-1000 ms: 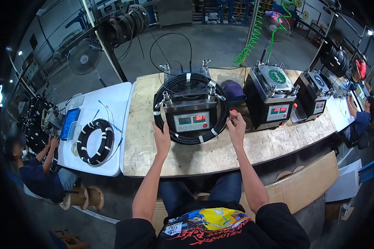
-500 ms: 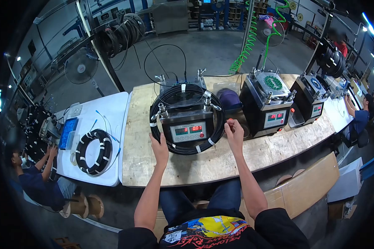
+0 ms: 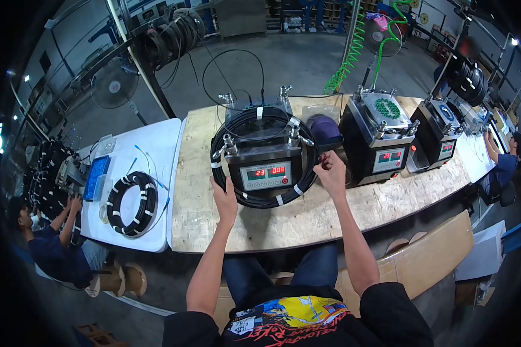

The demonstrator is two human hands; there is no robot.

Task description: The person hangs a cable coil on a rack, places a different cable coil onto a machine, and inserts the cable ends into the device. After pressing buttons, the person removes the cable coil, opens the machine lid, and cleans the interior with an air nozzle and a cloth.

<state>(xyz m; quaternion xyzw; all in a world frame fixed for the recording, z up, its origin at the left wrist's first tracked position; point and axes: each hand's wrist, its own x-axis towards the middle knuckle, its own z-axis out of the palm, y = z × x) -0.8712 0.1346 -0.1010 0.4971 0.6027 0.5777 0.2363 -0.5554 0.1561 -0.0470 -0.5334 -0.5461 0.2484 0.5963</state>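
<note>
A large coil of black cable point(image 3: 263, 204) with white bands hangs around a bench machine point(image 3: 263, 160) that has a red-digit display and metal posts. My left hand point(image 3: 224, 202) grips the coil at its lower left, with the thumb up and the fingers partly hidden behind it. At the coil's right edge my right hand point(image 3: 332, 172) is closed in a pinch; whatever lies between its fingertips is too small to make out. A thin cable rises in a loop behind the machine.
Two similar machines point(image 3: 382, 130) point(image 3: 441, 127) stand to the right on the wooden bench point(image 3: 205, 231). A purple object point(image 3: 323, 128) sits beside the near one. Another banded coil point(image 3: 117, 209) lies on the white table point(image 3: 156, 141) at left. People work at both sides.
The machine's display has gone from 3 and 0.07 to 23 and 0.08. My right hand stays pinched by the coil with its fingers slightly turned. The whole view has shifted a little.
</note>
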